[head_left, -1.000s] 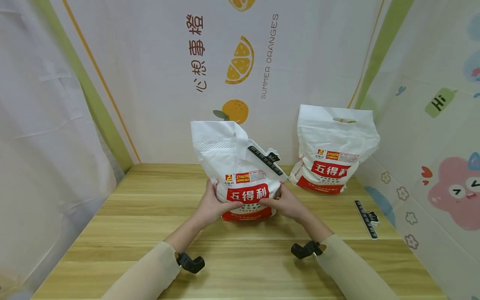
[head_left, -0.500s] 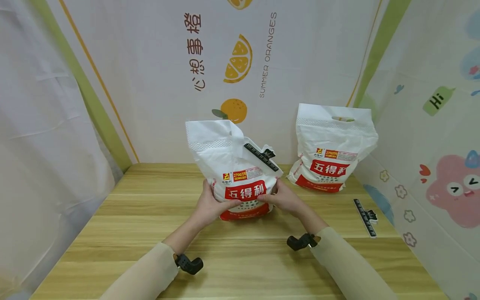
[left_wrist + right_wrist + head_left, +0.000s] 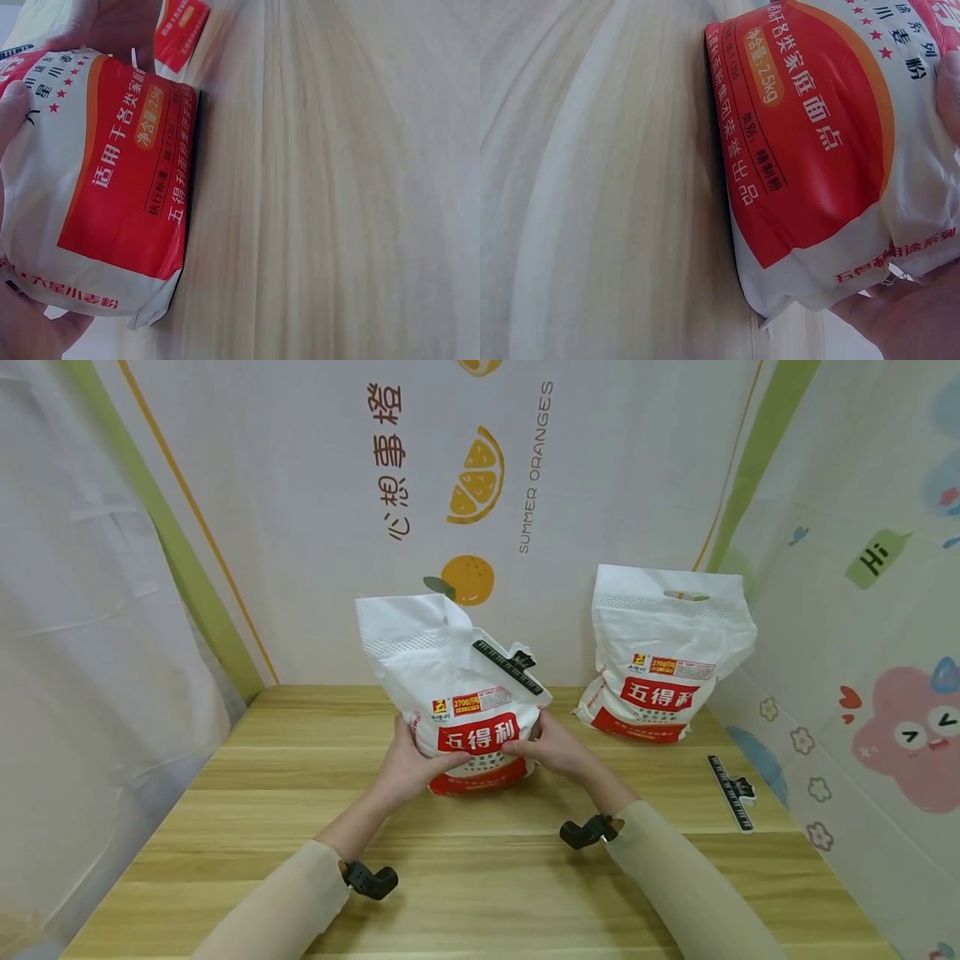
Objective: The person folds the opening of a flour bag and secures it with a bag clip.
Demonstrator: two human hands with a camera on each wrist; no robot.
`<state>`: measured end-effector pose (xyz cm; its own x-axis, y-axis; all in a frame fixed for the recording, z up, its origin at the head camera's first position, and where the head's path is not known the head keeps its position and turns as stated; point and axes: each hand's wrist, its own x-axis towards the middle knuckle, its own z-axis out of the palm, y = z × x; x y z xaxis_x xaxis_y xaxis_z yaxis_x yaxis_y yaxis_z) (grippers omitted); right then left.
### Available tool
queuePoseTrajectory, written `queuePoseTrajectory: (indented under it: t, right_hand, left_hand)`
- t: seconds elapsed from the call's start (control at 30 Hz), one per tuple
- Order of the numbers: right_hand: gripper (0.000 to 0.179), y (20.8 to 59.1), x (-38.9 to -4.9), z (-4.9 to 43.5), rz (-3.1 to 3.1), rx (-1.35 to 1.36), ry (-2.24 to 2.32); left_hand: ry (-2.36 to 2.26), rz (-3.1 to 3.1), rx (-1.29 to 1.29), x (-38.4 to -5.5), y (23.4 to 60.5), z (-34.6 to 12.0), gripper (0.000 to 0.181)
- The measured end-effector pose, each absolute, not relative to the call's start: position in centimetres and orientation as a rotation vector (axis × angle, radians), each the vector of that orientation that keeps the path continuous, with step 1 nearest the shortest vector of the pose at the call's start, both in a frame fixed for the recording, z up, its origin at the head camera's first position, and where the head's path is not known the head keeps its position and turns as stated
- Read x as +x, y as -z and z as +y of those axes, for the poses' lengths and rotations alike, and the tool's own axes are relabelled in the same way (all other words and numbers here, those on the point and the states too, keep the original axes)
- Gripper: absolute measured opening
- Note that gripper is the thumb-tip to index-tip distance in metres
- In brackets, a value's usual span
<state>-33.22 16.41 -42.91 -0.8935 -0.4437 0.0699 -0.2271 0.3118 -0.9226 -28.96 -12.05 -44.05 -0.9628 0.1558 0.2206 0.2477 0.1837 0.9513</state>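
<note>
Both hands grip a white bag of flour [image 3: 408, 672] with red print, low on its two sides. My left hand [image 3: 405, 770] has its thumb across the front. My right hand [image 3: 561, 750] mirrors it, thumb on the front and fingers round the side. The bag's top leans left, and its upper right corner is folded over under a black and white clip [image 3: 508, 667] patterned like piano keys. In the left wrist view the bag's printed bottom edge [image 3: 176, 187] lies right at the tabletop. The fingers behind the bag are mostly hidden in the head view.
A second flour bag [image 3: 660, 643], unfolded and with a handle slot, stands at the back right of the wooden table [image 3: 300, 827]. Another piano-key clip [image 3: 731, 795] lies near the right edge. Printed curtains [image 3: 322, 527] hang behind and at both sides.
Both hands have shifted the held flour bag to the left and slightly toward the back. The clip on its corner moves along with it; the second bag and the loose clip stay put.
</note>
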Motion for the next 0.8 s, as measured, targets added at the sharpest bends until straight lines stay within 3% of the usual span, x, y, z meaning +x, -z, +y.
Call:
queuePoseTrajectory:
  t: [0.8]
  right_hand:
    - [0.076,42.8,-34.8,12.8,2.274,-0.6,1.688]
  left_hand:
    - [1.834,-2.419,-0.378,-30.1,44.1,-15.5,0.104]
